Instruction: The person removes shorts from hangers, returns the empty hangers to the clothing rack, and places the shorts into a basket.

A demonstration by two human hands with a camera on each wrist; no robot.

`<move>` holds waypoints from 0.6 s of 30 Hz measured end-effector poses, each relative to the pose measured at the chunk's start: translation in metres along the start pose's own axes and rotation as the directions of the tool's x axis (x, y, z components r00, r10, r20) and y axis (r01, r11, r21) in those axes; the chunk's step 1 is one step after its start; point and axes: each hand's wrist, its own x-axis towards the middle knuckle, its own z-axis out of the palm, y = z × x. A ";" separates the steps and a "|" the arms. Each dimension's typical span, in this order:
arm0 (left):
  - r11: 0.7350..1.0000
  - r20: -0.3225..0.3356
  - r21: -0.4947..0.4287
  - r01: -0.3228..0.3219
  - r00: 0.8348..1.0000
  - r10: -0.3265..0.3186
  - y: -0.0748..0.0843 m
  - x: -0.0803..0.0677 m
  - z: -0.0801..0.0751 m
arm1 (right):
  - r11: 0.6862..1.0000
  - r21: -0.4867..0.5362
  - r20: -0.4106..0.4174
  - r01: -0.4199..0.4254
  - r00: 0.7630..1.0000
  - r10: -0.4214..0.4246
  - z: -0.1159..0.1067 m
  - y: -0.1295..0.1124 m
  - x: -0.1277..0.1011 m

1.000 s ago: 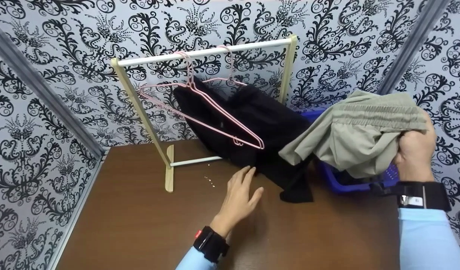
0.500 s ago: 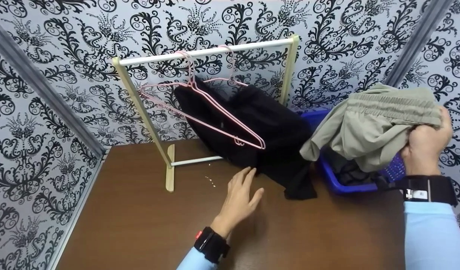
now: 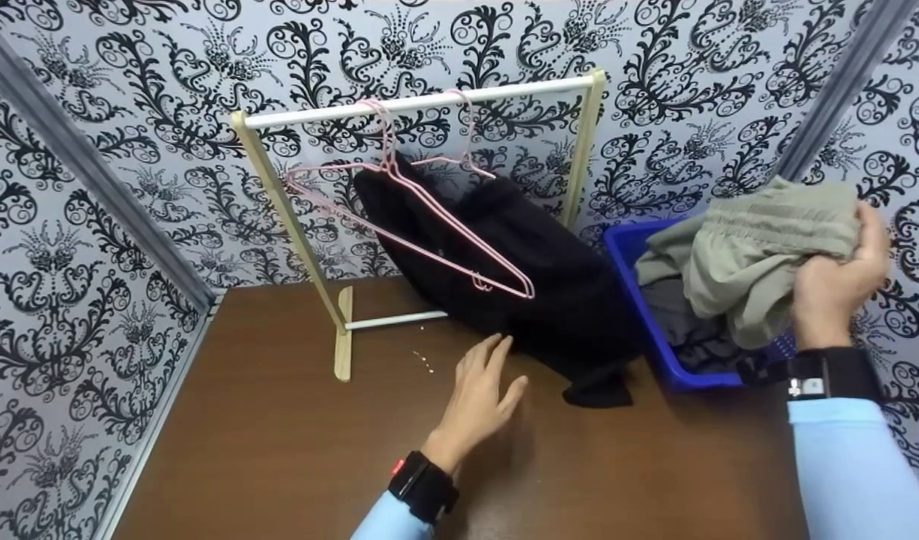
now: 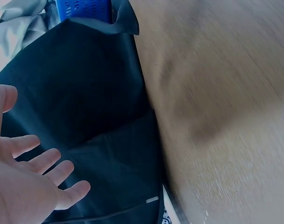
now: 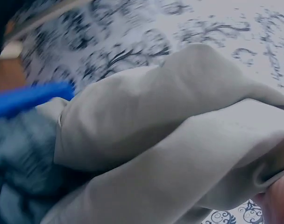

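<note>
Nearest: blue sleeves w/ black wrist straps, over brown tabletop. L hand holds nothing, fingers apart, thumb out to the side; fingertips are at the lower edge of the black garment, can't tell if touching. R hand, off to the R, is clamped on the grey-green garment, fingers curled round its gathered waistband end. Garment is bunched & held up above the blue basket; its loose end hangs to the L, over the basket. R wrist view is mostly its folds, part of the hand at lower R. Dark cloth lies in the basket. Black garment hangs at the rack, its lower end spread on the tabletop, next to the basket. Pink hangers hook over the rack's white bar, bare ones in front, another behind, partly hidden by the black garment. Few white specks nr rack's foot. Farthest: b&w scroll-patterned wall.
</note>
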 end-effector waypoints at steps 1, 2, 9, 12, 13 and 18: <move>1.000 0.002 0.005 -0.002 1.000 0.002 0.000 0.000 0.000 | 0.993 -0.114 0.003 0.028 1.000 -0.028 0.001 0.006 0.000; 1.000 0.005 0.008 -0.003 1.000 0.003 0.000 0.000 0.000 | 0.973 -0.225 0.009 0.054 0.999 -0.054 0.002 0.012 0.000; 0.997 0.006 0.070 -0.023 1.000 0.022 -0.005 0.001 0.002 | 0.785 -0.547 0.107 0.289 0.955 -0.277 0.005 0.061 0.003; 0.994 -0.001 0.105 -0.032 0.999 0.032 -0.007 0.001 0.002 | 0.759 -0.568 0.187 0.318 0.948 -0.258 0.003 0.074 0.002; 0.993 -0.002 0.114 -0.033 0.999 0.034 -0.007 0.001 0.003 | 0.750 -0.573 0.215 0.330 0.944 -0.251 0.001 0.078 0.001; 0.990 0.001 0.135 -0.036 0.999 0.036 -0.008 0.000 0.003 | 0.692 -0.582 0.368 0.428 0.897 -0.245 -0.005 0.094 -0.003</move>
